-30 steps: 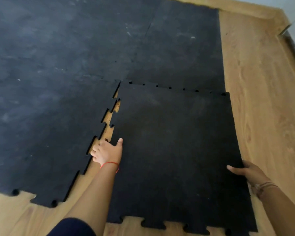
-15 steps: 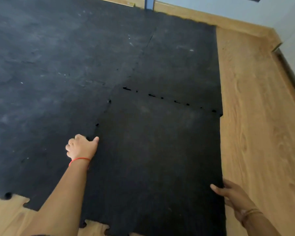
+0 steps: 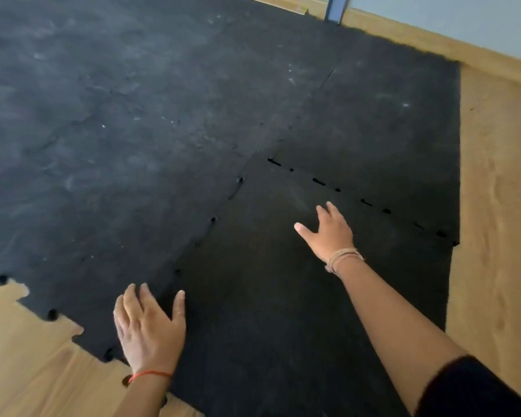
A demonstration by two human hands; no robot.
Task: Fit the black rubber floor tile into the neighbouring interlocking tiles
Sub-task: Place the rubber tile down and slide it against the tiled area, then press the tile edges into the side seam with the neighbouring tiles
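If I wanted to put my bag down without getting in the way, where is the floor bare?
Bare wooden floor runs as a strip right of the black rubber floor tile, up to the skirting. Another bare patch lies near left, below the jigsaw edge of the laid tiles. The left hand and right hand crowd the new tile's seams.

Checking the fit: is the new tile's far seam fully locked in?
Not fully. Dark gaps dot the far seam of the tile; both hands are open.

Black rubber tile flat, seams nearly closed
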